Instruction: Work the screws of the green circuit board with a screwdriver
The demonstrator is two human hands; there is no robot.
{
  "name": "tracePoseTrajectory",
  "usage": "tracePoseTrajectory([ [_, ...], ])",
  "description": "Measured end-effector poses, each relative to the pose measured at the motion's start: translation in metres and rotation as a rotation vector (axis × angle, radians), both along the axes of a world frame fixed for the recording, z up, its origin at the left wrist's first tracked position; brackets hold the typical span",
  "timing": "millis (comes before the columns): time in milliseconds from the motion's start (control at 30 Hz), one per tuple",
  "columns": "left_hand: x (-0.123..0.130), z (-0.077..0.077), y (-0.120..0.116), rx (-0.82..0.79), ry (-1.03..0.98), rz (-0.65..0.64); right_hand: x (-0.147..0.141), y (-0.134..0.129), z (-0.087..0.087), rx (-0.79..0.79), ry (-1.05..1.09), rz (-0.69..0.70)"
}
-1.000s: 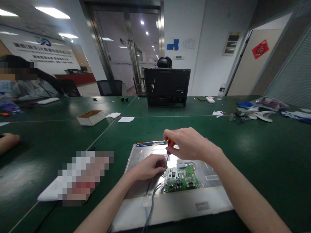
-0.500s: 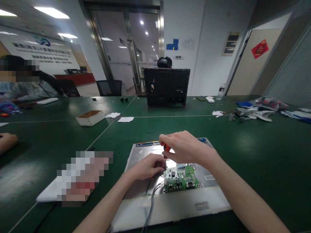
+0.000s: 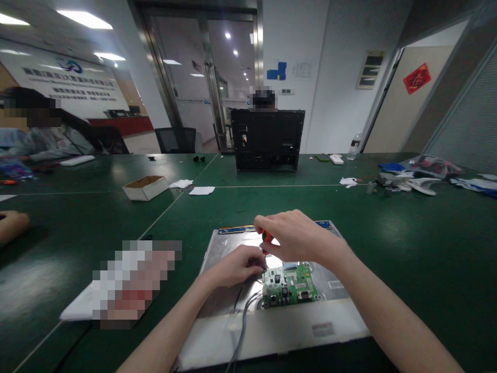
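Note:
A green circuit board (image 3: 290, 285) lies on the silvery back of a flat display panel (image 3: 217, 298), with grey cables (image 3: 243, 329) running from its left side. My right hand (image 3: 295, 235) is closed around the red and black handle of a screwdriver (image 3: 266, 236), held upright over the board's upper left corner. Close below it, my left hand (image 3: 243, 265) has its fingers pinched together near the screwdriver's lower end. What those fingers hold, if anything, is hidden. A blue strip board (image 3: 236, 229) runs along the panel's far edge.
A black monitor housing (image 3: 267, 140) stands across the green table (image 3: 407, 248), a person behind it. An open white box (image 3: 145, 188) and papers (image 3: 202, 190) lie mid-table. A blurred-out packet (image 3: 75, 305) is at left, near another person's hand (image 3: 13, 227). Metal parts (image 3: 392, 180) lie right.
My hands and the screwdriver keep nearly the same pose over the board. The whole view has shifted very slightly. Behind the monitor housing, the person's head has moved a little.

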State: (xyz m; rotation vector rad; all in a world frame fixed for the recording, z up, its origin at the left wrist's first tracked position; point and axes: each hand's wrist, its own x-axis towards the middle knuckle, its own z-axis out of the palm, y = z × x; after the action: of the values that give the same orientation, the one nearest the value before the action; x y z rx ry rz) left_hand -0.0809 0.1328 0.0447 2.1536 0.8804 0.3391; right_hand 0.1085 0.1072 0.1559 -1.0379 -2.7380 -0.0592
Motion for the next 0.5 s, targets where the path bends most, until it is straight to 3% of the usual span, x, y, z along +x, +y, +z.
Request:
tracePoseTrajectory([
  [500,0.0025,0.0046,-0.0035,-0.032,-0.026,0.038,-0.0018,0.0009,-0.0028,0.036,-0.020,-0.022],
])
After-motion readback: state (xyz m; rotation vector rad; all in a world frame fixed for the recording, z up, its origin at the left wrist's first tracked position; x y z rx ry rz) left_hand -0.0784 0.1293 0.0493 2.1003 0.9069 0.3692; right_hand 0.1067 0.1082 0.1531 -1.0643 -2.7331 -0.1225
